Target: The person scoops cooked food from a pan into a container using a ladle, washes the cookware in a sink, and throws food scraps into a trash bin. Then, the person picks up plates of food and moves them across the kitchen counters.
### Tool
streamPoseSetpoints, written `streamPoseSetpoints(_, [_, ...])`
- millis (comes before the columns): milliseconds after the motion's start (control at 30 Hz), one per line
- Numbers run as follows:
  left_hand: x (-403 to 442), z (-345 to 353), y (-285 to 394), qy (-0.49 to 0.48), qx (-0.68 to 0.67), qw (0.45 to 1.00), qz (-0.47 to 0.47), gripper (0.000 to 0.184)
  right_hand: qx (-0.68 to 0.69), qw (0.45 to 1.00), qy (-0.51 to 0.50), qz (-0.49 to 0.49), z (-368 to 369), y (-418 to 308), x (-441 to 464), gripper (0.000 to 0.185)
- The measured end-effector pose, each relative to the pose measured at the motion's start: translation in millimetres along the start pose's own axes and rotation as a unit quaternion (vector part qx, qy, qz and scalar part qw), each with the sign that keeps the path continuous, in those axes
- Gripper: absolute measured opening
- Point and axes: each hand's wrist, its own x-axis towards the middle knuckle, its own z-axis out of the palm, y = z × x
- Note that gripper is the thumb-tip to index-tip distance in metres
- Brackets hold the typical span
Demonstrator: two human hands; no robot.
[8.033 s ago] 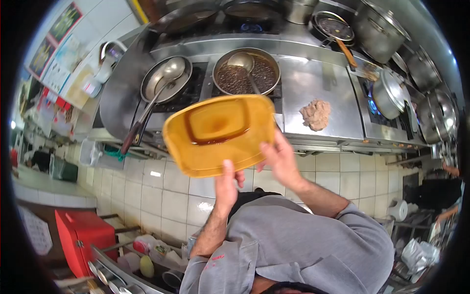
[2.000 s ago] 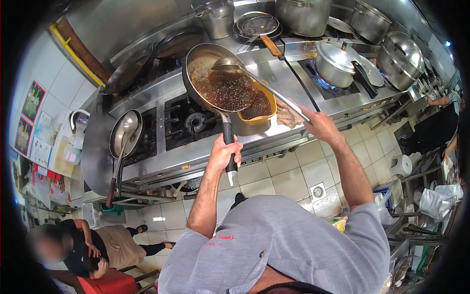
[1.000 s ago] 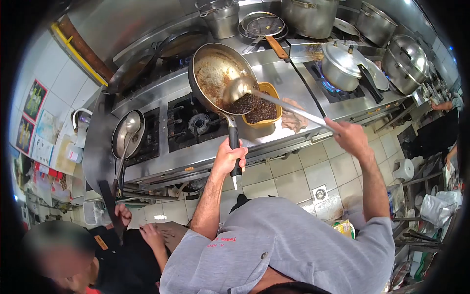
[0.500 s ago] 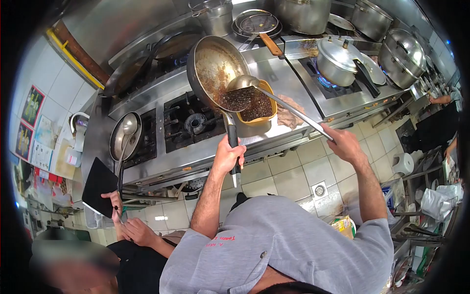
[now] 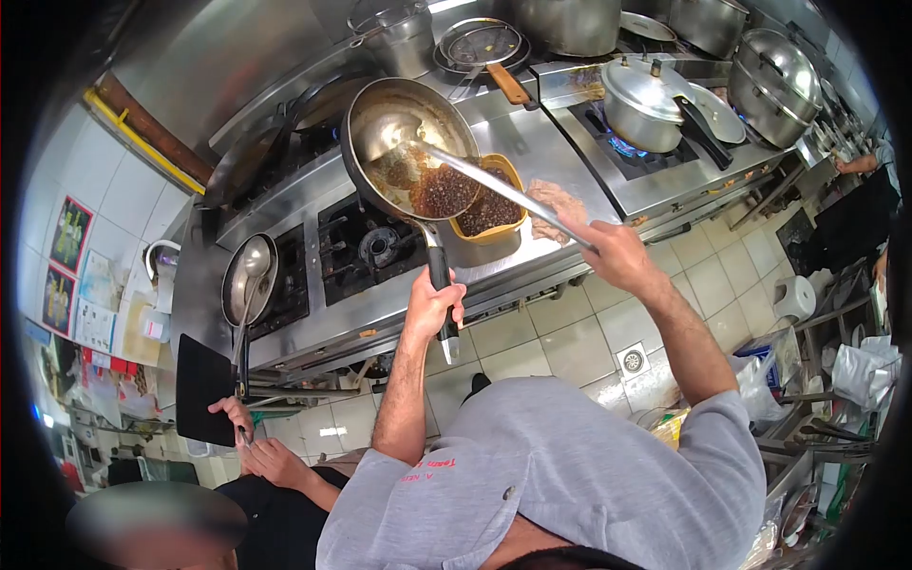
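Frying pan [image 5: 445, 114], deep, round, metal, with black handle [image 5: 438, 264]; located ahead of the left hand [image 5: 434, 302], raised and tilted toward the yellow container [image 5: 491, 235]; inner wall shiny, with brownish film; dark brown, bubbly sauce [image 5: 442, 197] pooled at the low side; yellow container rounded-cornered, holding like dark sauce, placed on the steel counter [image 5: 570, 176] ahead of and between the two hands.

Ladle [image 5: 503, 194], metal, long-shafted, reaching from the right hand [image 5: 617, 255] across the container into the pan; bowl outline hard to make out against the pan's glare; container's far-left part hidden by the pan, its middle crossed by the shaft; whether pan rim and container touch, cannot tell; grip end of the ladle concealed in the right hand.

Left hand closed around the pan's black handle, its end protruding below the fist; right hand closed around the ladle's upper shaft; crumpled pinkish-beige item [image 5: 558, 209], material uncertain, just beyond the right hand, beside the container; gas burner [image 5: 380, 247] beyond the left hand, to its left.
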Motion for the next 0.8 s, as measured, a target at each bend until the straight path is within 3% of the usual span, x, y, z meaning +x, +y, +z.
streamPoseSetpoints(133, [-4.3, -3.9, 0.1, 0.000, -0.020, 1.000, -0.005, 0.026, -0.044, 0.998, -0.049, -0.001, -14.9, 24.5, -21.0, 0.058])
streamPoseSetpoints(200, [-4.6, -7.1, -0.3, -0.002, -0.024, 1.000, -0.005, 0.026, -0.154, 0.981, -0.107, 0.038, -42.1, 27.5, -26.2, 0.059])
streamPoseSetpoints(333, [-5.9, -7.2, -4.1, -0.010, -0.031, 0.999, -0.009, 0.026, -0.138, 0.988, -0.067, 0.024, -42.3, 40.5, -7.5, 0.059])
streamPoseSetpoints(400, [-4.2, -4.8, -5.7, -0.010, -0.030, 0.999, -0.006, 0.026, 0.043, 0.999, -0.010, 0.026, -20.9, 28.6, 12.4, 0.058])
streamPoseSetpoints(500, [-5.2, -7.7, -6.5, -0.019, -0.019, 1.000, -0.008, 0.027, 0.061, 0.997, 0.011, 0.039, 8.9, 16.7, 18.6, 0.059])
streamPoseSetpoints(533, [-5.5, -8.3, -5.6, -0.018, -0.015, 1.000, -0.007, 0.027, 0.062, 0.997, 0.012, 0.038, 5.2, 13.6, 12.0, 0.059])
streamPoseSetpoints(633, [-4.5, -12.2, -5.6, -0.007, -0.026, 1.000, -0.004, 0.026, -0.029, 0.983, -0.151, 0.102, -37.8, 4.3, -14.1, 0.057])
streamPoseSetpoints(800, [-3.8, -16.0, -5.7, 0.003, -0.050, 0.998, -0.027, 0.023, -0.075, 0.989, -0.113, 0.053, -48.8, 11.8, 6.3, 0.054])
